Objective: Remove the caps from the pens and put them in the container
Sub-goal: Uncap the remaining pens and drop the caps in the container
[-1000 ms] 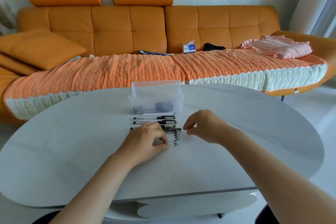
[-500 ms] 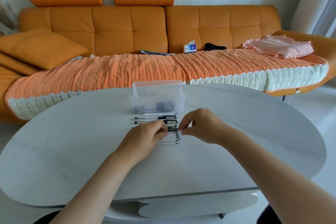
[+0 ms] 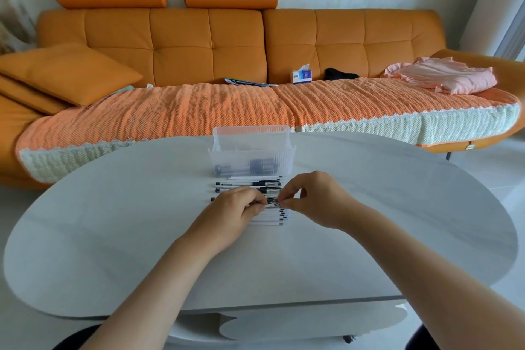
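Note:
A row of white pens (image 3: 270, 217) lies side by side on the white oval table (image 3: 142, 236), some with black caps. Behind the row stands a clear ribbed plastic container (image 3: 251, 155) with dark caps showing through its wall. My left hand (image 3: 235, 212) grips the barrel of one pen (image 3: 271, 202) just above the row. My right hand (image 3: 315, 199) pinches the black cap end of that same pen. The two hands nearly touch. Most of the held pen is hidden by my fingers.
An orange sofa (image 3: 227, 45) with a knitted cover runs behind the table. On it lie a tissue box (image 3: 301, 76), a pink cloth (image 3: 443, 78) and a cushion (image 3: 62, 71). The table's near edge (image 3: 284, 302) is close to me.
My left hand lifted a pen out of the row and moved up and right. My right hand came in to meet it and pinched the cap end.

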A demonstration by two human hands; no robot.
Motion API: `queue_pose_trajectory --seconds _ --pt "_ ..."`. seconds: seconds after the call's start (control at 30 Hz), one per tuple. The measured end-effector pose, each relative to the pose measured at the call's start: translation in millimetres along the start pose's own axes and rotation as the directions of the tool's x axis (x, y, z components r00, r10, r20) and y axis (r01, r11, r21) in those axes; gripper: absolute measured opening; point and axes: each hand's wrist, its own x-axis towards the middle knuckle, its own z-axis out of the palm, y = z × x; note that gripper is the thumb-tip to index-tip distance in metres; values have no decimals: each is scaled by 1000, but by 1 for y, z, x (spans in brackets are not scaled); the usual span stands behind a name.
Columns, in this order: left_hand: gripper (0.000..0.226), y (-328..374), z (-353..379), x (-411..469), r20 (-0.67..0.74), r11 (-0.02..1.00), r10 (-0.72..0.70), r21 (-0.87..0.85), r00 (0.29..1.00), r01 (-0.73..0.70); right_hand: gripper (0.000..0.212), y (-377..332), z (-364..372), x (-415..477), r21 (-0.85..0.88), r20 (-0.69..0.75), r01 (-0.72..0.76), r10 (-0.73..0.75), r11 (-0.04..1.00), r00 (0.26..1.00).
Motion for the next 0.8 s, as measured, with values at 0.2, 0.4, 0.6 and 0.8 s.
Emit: queue_pose_trajectory --seconds 0.2,0.4,0.6,0.8 --pt "7 2 -2 -1 -17 1000 -15 -17 1000 15 4 -1 1 0 11 -3 -9 9 1000 1000" --pt "9 4 -1 -1 -23 1000 -6 -29 1000 6 5 -2 5 -1 12 -3 6 -6 1000 1000" --pt "9 5 1 -1 -51 998 -21 -63 998 18 8 2 5 1 -41 -27 -15 14 999 1000" --pt "10 8 3 -4 -75 998 49 -33 996 -51 18 -2 8 -5 -50 -4 47 -47 998 999"
